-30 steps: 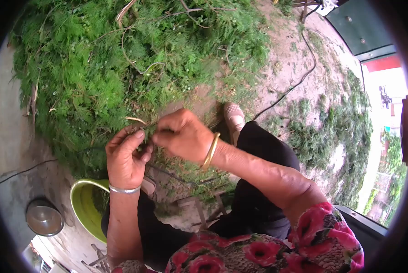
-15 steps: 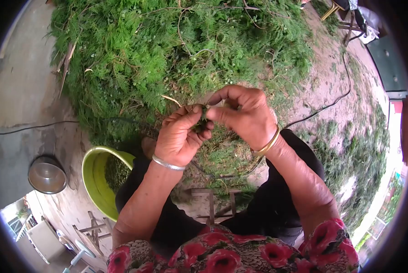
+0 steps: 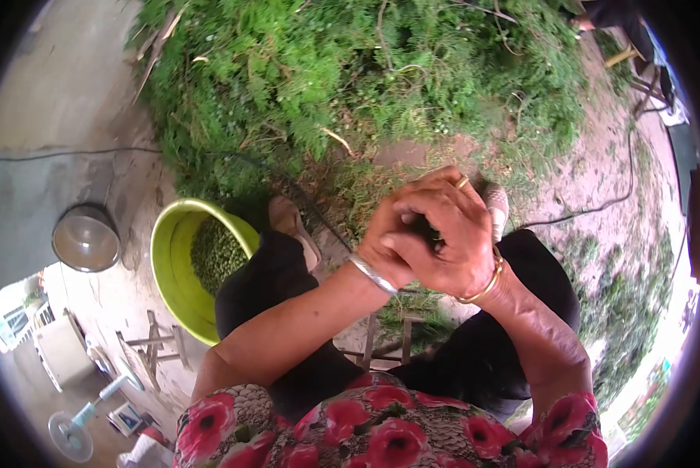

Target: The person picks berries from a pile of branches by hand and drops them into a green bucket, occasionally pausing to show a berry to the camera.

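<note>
In front of my lap the two hands are pressed together. My left hand (image 3: 387,238), above a silver bracelet (image 3: 373,274), lies partly behind the right one, and most of its fingers are hidden. Curled over it is my right hand (image 3: 461,238), with a gold ring and a gold bracelet (image 3: 484,290). A dark gap shows between the curled fingers; what lies inside cannot be made out. To the left, a yellow-green bucket (image 3: 167,269) holds many small green seed-like pieces (image 3: 217,253). Beyond the hands spreads a large heap of green feathery branches (image 3: 311,78).
A metal bowl (image 3: 86,240) sits on the floor at left. A black cable (image 3: 69,154) crosses the ground. More cut greenery (image 3: 631,312) lies at right. A wooden stool (image 3: 153,343) and a fan (image 3: 73,433) stand lower left. Another person's arm (image 3: 588,19) shows top right.
The hands have come together, the left moving right behind the right one, which has curled over it. The camera view has shifted, so the heap appears higher and farther right.
</note>
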The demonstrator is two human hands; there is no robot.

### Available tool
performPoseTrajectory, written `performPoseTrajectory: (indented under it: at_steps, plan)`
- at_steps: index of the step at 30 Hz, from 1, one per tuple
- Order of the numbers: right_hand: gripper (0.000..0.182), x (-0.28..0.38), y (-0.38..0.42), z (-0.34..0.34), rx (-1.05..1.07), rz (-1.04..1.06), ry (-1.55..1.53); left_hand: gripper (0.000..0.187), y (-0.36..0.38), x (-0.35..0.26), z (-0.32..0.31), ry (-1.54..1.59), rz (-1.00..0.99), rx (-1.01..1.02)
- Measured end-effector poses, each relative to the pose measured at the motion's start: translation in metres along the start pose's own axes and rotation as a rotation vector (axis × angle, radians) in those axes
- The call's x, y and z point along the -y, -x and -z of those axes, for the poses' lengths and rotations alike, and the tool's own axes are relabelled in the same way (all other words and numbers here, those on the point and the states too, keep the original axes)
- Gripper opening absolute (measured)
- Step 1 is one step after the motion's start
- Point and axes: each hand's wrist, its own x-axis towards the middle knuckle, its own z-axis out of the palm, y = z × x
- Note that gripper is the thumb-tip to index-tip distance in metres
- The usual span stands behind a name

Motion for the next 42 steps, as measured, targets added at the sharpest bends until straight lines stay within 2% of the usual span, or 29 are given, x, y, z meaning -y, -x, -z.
performPoseTrajectory:
  at_steps: [2,4,5,7,8,9,10,12,13,15,16,18,20,23,25,27,28,30,31,33,34,35,37,39,41,42]
  plan:
    - [0.043,0.002,0.003,0.003,0.049,-0.049,-0.036,0.022,0.003,0.003,0.011,-0.024,-0.003,0.142]
    - [0.046,0.001,-0.003,0.006,0.044,-0.052,-0.052,0.026,0.001,0.004,0.02,-0.054,0.007,0.295]
    - [0.051,0.0,-0.005,0.009,0.029,-0.06,-0.061,0.026,-0.006,0.002,0.03,-0.054,0.005,0.298]
    - [0.047,0.0,-0.008,0.019,-0.038,-0.251,-0.081,0.026,-0.026,-0.008,0.05,0.02,0.184,0.452]
    - [0.041,-0.004,-0.012,0.02,-0.103,-0.276,-0.023,0.017,-0.022,-0.03,0.038,-0.031,0.23,0.384]
    - [0.035,-0.01,-0.017,0.021,-0.171,-0.301,0.035,0.008,-0.005,-0.044,0.017,-0.082,0.117,0.176]
    - [0.035,-0.017,-0.019,0.023,-0.181,-0.304,0.041,0.007,-0.002,-0.064,0.014,-0.126,0.051,0.139]
    - [0.02,-0.031,-0.017,0.026,-0.252,-0.427,0.067,0.007,0.013,-0.111,0.018,-0.156,-0.159,0.174]
    - [0.02,-0.033,-0.015,0.028,-0.255,-0.437,0.067,0.008,0.027,-0.135,0.018,-0.137,-0.256,0.13]
    - [0.016,-0.035,-0.014,0.029,-0.256,-0.515,-0.041,0.008,0.061,-0.184,0.039,-0.266,-0.402,0.106]
    - [0.015,-0.034,-0.015,0.029,-0.276,-0.53,-0.092,0.011,0.08,-0.209,0.06,-0.348,-0.504,0.028]
    - [0.015,-0.035,-0.012,0.029,-0.268,-0.532,-0.111,0.012,0.124,-0.243,0.104,-0.562,-0.663,-0.314]
    - [0.015,-0.038,-0.011,0.03,-0.276,-0.521,-0.119,0.027,0.158,-0.253,0.163,-0.685,-0.878,-0.591]
    - [0.014,-0.037,-0.009,0.035,-0.204,-0.505,-0.03,0.063,0.197,-0.233,0.192,-1.394,-0.462,-0.873]
    - [0.013,-0.03,-0.007,0.033,-0.104,-0.632,-0.043,0.064,0.2,-0.229,0.224,-1.472,-0.49,-1.084]
    - [0.012,-0.029,-0.006,0.029,-0.114,-0.544,-0.043,0.055,0.188,-0.228,0.223,-1.551,-0.404,-1.118]
    - [0.011,-0.029,-0.005,0.027,-0.081,-0.533,-0.03,0.055,0.178,-0.228,0.214,-1.555,-0.416,-1.108]
    - [0.011,-0.024,-0.007,0.026,0.005,-0.548,-0.012,0.05,0.148,-0.23,0.189,-1.751,-0.325,-0.765]
    - [0.011,-0.023,-0.008,0.026,-0.006,-0.541,-0.007,0.043,0.129,-0.231,0.183,-1.739,-0.345,-0.725]
    - [0.014,-0.022,-0.008,0.023,0.078,-0.547,0.059,0.039,0.088,-0.214,0.131,-1.711,-0.28,-0.648]
    - [0.016,-0.023,-0.007,0.021,0.075,-0.513,0.05,0.039,0.066,-0.215,0.119,-1.945,-0.308,-0.583]
    - [0.016,-0.023,-0.007,0.021,0.062,-0.507,0.059,0.04,0.045,-0.216,0.106,-2.176,-0.338,-0.511]
    - [0.017,-0.023,-0.008,0.019,0.091,-0.501,0.086,0.042,0.002,-0.21,0.076,-2.174,-0.483,-0.391]
    - [0.019,-0.021,-0.011,0.019,0.119,-0.531,0.091,0.044,-0.04,-0.197,0.028,-2.285,-0.53,-0.354]
    - [0.019,-0.02,-0.011,0.017,0.138,-0.56,0.083,0.047,-0.087,-0.189,-0.004,-2.232,-0.594,-0.267]
    - [0.018,-0.021,-0.011,0.015,0.129,-0.546,0.092,0.049,-0.113,-0.186,-0.016,-2.385,-0.822,-0.222]
